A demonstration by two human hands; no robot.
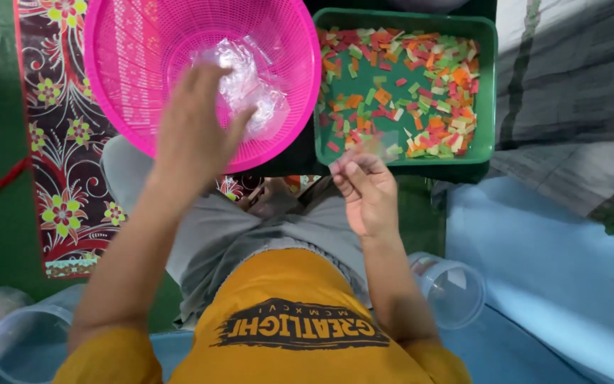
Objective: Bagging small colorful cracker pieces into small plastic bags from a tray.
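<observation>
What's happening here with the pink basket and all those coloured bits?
A seated person's left hand reaches into a pink basket holding clear plastic bags. The right hand pinches a small clear bag at the edge of a green tray full of red, orange and green pieces.

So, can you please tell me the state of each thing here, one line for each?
Pink basket: tilted, holds clear plastic bags.
Green tray: partly filled with coloured pieces.
Left hand: reaching into the basket, at the bags.
Right hand: pinching a small clear bag.
Clear jar: open, lying on its side.
</observation>
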